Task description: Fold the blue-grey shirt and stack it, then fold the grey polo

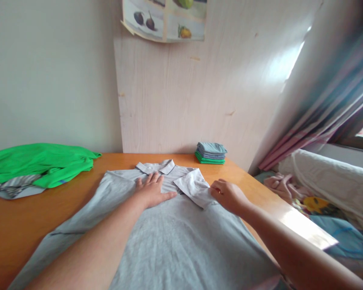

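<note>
A light grey polo shirt (pixel 175 237) lies spread on the wooden table, its collar (pixel 167 166) at the far end. My left hand (pixel 151 191) rests flat on the upper chest just below the collar, fingers spread. The sleeve on the right (pixel 193 186) is folded inward across the shirt front. At that sleeve's outer edge, my right hand (pixel 226 195) pinches the cloth of the shirt with curled fingers. My left forearm covers part of the shirt's left side.
A bright green garment (pixel 45 161) lies heaped at the table's left, over a striped cloth (pixel 18 184). Several folded clothes (pixel 211 153) are stacked near the back wall. The table's right edge (pixel 269 193) borders a lower area with bedding (pixel 341 233) and a curtain (pixel 314 125).
</note>
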{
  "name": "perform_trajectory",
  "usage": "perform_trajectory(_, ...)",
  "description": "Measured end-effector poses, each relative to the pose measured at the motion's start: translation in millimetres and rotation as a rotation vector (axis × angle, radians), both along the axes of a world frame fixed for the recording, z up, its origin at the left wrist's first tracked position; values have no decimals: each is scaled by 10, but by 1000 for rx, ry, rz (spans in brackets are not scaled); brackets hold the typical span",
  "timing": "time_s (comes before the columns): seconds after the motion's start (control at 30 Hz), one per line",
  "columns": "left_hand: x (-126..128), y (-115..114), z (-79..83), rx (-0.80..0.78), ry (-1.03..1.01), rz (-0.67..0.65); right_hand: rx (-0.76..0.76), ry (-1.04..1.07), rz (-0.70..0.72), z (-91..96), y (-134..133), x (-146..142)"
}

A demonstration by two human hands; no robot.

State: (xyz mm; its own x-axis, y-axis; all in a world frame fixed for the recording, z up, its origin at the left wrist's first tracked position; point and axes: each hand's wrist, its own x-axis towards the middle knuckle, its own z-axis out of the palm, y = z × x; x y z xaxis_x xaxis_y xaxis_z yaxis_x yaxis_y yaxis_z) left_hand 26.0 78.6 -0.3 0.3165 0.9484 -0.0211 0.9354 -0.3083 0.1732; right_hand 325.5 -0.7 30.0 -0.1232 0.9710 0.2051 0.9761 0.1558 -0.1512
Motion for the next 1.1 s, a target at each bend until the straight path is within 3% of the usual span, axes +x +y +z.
perform_trajectory(0.17, 0, -5, 0, 3, 2, 3, -127, -66, -33, -22, 157, -137)
perform_trajectory(0.4, 8, 23, -20, 5, 1, 5, 34, 140, -127, -23, 831, -318)
perform_trajectory(0.57, 7, 20, -27, 15, 2, -3, 7, 171, -53, -163, 1188, -506)
perform_trajectory(0.87, 4, 14, -40, 23, -3, -8, 107, 299, -113, -259, 1265, -556)
perform_trajectory(1.1, 6, 20, -46, 10, -13, -14, 116, 285, -186, -202, 1276, -426)
